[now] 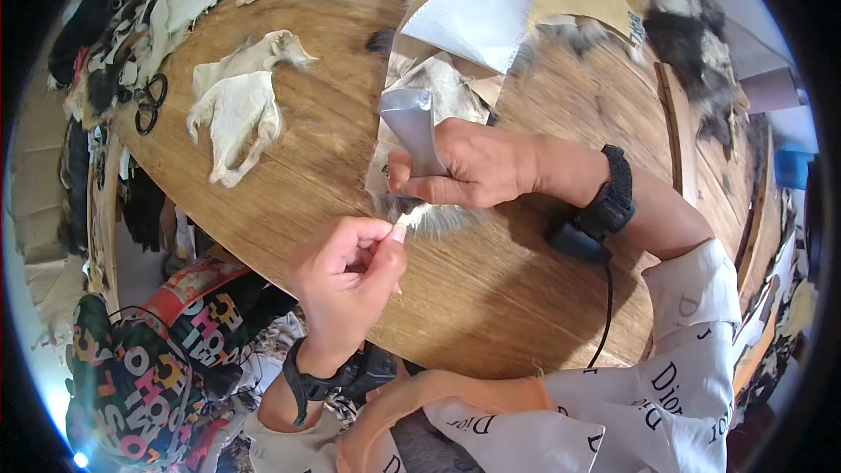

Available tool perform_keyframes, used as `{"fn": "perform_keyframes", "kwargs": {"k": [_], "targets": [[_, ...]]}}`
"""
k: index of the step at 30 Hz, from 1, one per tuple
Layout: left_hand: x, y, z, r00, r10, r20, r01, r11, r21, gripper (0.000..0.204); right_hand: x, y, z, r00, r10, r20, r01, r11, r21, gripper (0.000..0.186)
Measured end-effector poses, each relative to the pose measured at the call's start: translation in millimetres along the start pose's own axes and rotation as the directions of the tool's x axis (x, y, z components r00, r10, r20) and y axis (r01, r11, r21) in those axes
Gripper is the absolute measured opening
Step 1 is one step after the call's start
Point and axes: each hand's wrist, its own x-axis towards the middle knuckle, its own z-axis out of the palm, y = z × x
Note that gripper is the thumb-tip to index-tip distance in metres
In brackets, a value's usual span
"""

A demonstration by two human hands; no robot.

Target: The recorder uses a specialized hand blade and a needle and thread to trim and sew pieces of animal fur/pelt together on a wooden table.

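My right hand is closed around a grey metal hand tool with a wide, flat upper end. Its lower end is hidden by my fingers, so its exact kind does not show. Just below lies a small piece of pale fur pelt, hair fringing toward me. My left hand pinches the edge of this pelt between thumb and fingertips, close to the right hand. Beyond the tool, another cream pelt piece rests skin side up on a strip of paper.
On the wooden table lie cream pelt pieces at the left and black-handled scissors by its edge. A white sheet covers brown paper at the back. Pelts are heaped at both far sides. A black cable hangs beside my right forearm.
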Motion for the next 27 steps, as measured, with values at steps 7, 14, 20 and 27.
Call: {"fn": "perform_keyframes", "kwargs": {"k": [7, 14, 20, 27], "targets": [[-11, 12, 4, 0.999, 0.015, 0.033, -0.014, 1.000, -0.022, 0.005, -12, 3, 3, 0.998, -0.028, -0.054, 0.030, 0.999, 0.031, 0.016], [-21, 19, -3, 0.998, 0.026, 0.053, -0.024, 0.999, -0.040, 0.005, -20, 2, 1, 0.999, 0.000, -0.043, 0.001, 1.000, 0.026, 0.018], [-31, 31, -58, 0.992, 0.016, -0.124, 0.009, 0.979, 0.204, 0.004, -29, 3, -2, 0.994, 0.013, -0.109, -0.003, 0.996, 0.093, 0.022], [11, 13, -88, 0.917, 0.285, 0.281, -0.393, 0.512, 0.764, 0.043, -55, -45, -23, 0.887, 0.031, -0.461, -0.144, 0.966, -0.213, 0.018]]}}
